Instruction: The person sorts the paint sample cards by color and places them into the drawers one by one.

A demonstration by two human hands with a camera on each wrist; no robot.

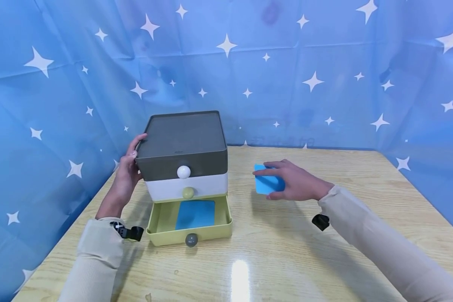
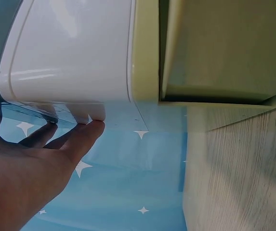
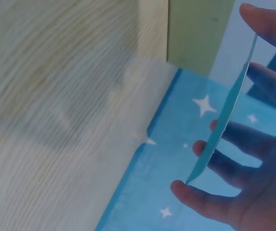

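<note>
A small three-tier drawer box point(image 1: 183, 136) has a dark grey top tier, a white middle tier and a green bottom tier. Its green bottom drawer point(image 1: 211, 232) is pulled out, and a blue square sheet point(image 1: 196, 214) lies inside. My left hand point(image 1: 125, 178) rests against the box's left side, fingertips on the wall, as the left wrist view also shows. To the right of the box, above the table, my right hand point(image 1: 296, 180) holds a thin blue square card point(image 1: 262, 184) by its edges between thumb and fingers. Edge-on, the card point(image 3: 224, 115) looks very thin.
The upper two drawers are closed, with a white knob point(image 1: 183, 172) and a green knob point(image 1: 188, 193). A grey knob point(image 1: 191, 240) is on the open drawer. Beneath everything is a wood-grain table point(image 1: 287, 260). A blue star-patterned cloth point(image 1: 264, 84) hangs behind and at both sides.
</note>
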